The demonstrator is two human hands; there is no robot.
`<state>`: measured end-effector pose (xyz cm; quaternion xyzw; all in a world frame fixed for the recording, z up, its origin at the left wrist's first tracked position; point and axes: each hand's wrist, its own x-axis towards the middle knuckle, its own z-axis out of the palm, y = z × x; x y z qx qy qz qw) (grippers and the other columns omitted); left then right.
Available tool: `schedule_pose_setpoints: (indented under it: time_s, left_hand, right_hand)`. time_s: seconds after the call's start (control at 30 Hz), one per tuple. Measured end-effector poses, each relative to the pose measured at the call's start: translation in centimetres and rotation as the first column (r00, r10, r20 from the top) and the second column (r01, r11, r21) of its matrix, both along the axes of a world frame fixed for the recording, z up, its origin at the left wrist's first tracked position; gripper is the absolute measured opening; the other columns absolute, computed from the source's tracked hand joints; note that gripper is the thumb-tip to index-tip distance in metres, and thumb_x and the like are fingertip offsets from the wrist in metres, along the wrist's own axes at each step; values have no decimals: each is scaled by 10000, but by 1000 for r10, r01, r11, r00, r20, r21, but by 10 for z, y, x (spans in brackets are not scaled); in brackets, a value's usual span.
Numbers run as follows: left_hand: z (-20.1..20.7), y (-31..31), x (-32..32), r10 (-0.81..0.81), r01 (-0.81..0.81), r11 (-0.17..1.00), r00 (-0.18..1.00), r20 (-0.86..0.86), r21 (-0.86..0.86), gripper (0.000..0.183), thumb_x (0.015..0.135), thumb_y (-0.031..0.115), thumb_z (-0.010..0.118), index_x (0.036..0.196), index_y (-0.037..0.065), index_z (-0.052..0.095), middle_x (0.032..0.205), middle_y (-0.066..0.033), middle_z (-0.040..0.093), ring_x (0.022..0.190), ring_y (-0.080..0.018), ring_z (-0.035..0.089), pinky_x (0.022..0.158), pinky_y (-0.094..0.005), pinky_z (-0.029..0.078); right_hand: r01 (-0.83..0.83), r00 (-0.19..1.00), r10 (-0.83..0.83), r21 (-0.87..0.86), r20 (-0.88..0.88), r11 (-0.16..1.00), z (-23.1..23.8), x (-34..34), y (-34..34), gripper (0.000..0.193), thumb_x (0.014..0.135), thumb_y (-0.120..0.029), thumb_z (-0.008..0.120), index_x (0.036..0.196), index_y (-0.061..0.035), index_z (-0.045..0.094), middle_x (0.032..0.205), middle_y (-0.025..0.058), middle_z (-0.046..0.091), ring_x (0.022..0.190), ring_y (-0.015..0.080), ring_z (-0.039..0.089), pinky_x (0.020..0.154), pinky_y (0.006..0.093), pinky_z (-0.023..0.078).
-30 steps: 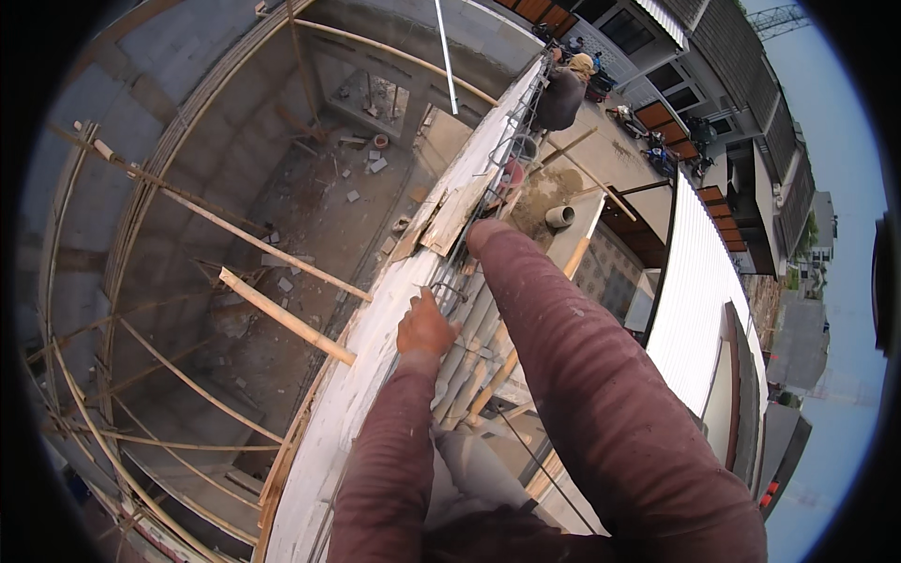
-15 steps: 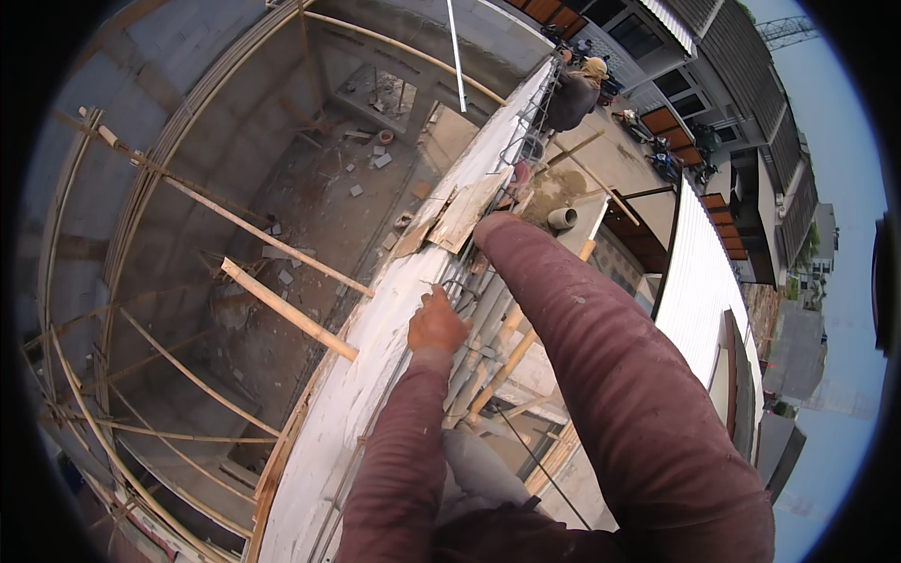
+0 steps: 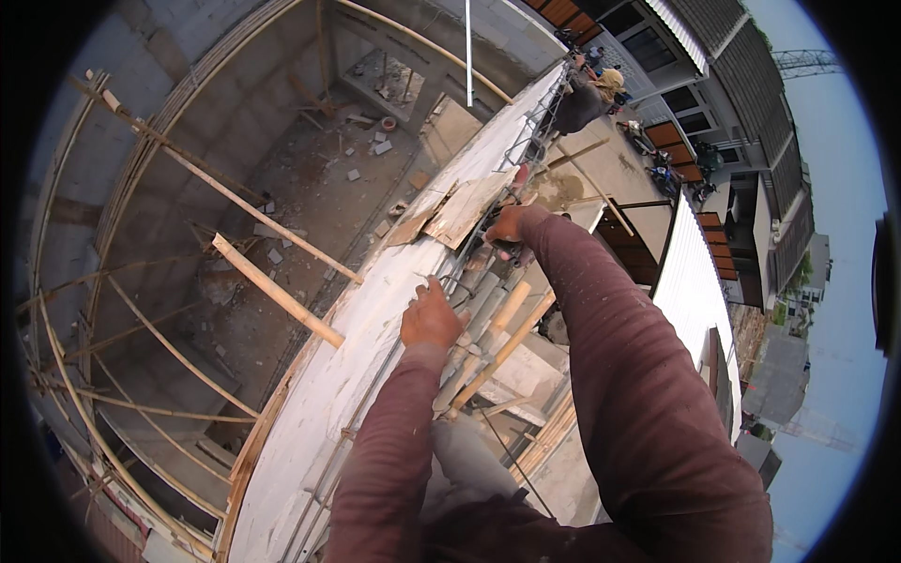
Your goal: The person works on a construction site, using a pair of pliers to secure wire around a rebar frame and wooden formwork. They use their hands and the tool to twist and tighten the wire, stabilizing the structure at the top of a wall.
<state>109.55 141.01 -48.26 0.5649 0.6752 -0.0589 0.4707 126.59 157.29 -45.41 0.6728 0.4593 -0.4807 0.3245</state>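
Observation:
A long white-topped wall [image 3: 375,305] runs diagonally through the view, with steel reinforcing bars [image 3: 324,488] along its right side. On its edge my left hand [image 3: 432,317] is closed, its fingers at a bent steel stirrup [image 3: 457,289]. Farther along, my right hand [image 3: 511,225] reaches past the wall's outer side. Its fingers are curled round something dark that I cannot make out, close to the bars. Next to it, a broken, weathered board [image 3: 465,211] lies across the wall top.
Left of the wall is a deep drop to a rubble-strewn floor [image 3: 319,188]. Bamboo poles [image 3: 277,291] jut out over it. Below on the right are more bamboo poles [image 3: 502,347] and a white corrugated roof [image 3: 690,272]. Another person [image 3: 577,108] is at the wall's far end.
My right hand has come into view from behind its sleeve, shifting slightly right, with a dark thing in its fingers. My left hand stays at the stirrup. The whole view has tilted slightly.

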Motion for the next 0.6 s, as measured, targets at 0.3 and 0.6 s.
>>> schedule_pose_setpoints:
  time_s: [0.3, 0.6]
  left_hand:
    - [-29, 16, 51, -167, 10, 809, 963, 213, 588, 884, 836, 371, 743, 1498, -6, 296, 1442, -245, 429, 1369, -403, 397, 1143, -454, 335]
    - [-80, 45, 142, 380, -812, 573, 385, 841, 112, 452, 921, 169, 658, 1292, -13, 472, 1260, -216, 521, 1206, -351, 508, 1050, -436, 397]
  right_hand:
    - [832, 500, -477, 250, -723, 495, -35, 58, -68, 285, 903, -221, 697, 963, 57, 687, 849, 142, 705, 643, 199, 692, 528, 367, 553]
    - [697, 717, -94, 710, -690, 99, 25, -3, -113, 359, 946, -131, 643, 1232, 67, 555, 1141, 119, 645, 1055, 187, 622, 946, 309, 500]
